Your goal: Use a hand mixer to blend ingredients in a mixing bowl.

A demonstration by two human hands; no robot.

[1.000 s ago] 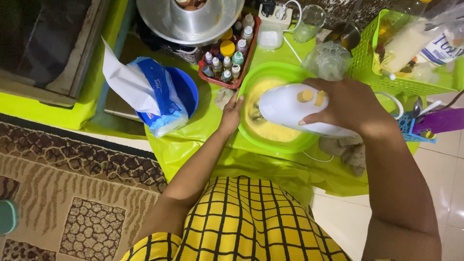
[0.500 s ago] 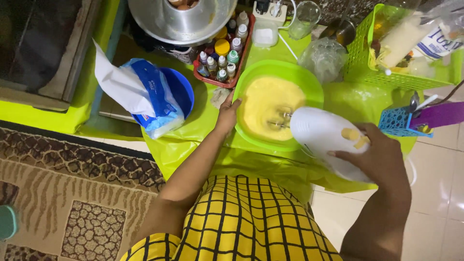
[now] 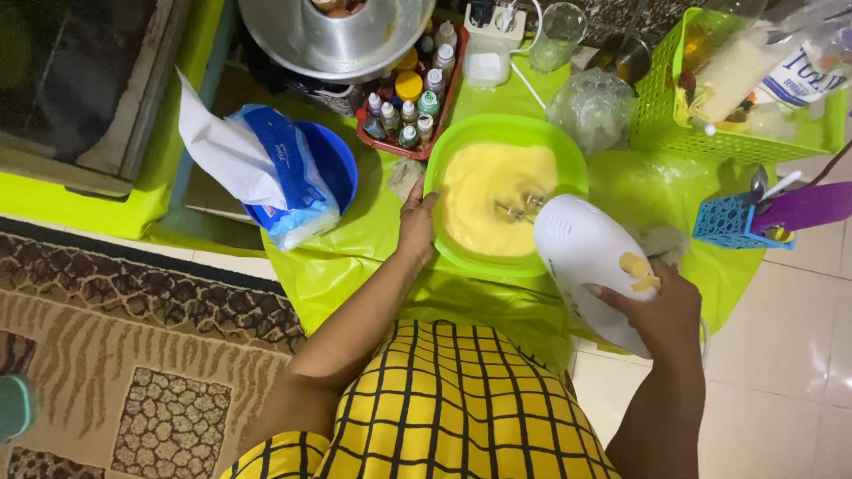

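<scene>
Bowl (image 3: pixel 568 151) boxed in — bottle tray (image 3: pixel 448 98) and blue bowl (image 3: pixel 342 168) left, green basket (image 3: pixel 661 115) and plastic bag (image 3: pixel 590 106) behind-right, mixer (image 3: pixel 590 266) over the right rim. Bare floor tiles (image 3: pixel 781 355) right — open passage.

Left hand (image 3: pixel 415 222) extended forward, fingers flat, palm down. Right hand (image 3: pixel 652 306) curled in firm grasp, wrist bent.
</scene>
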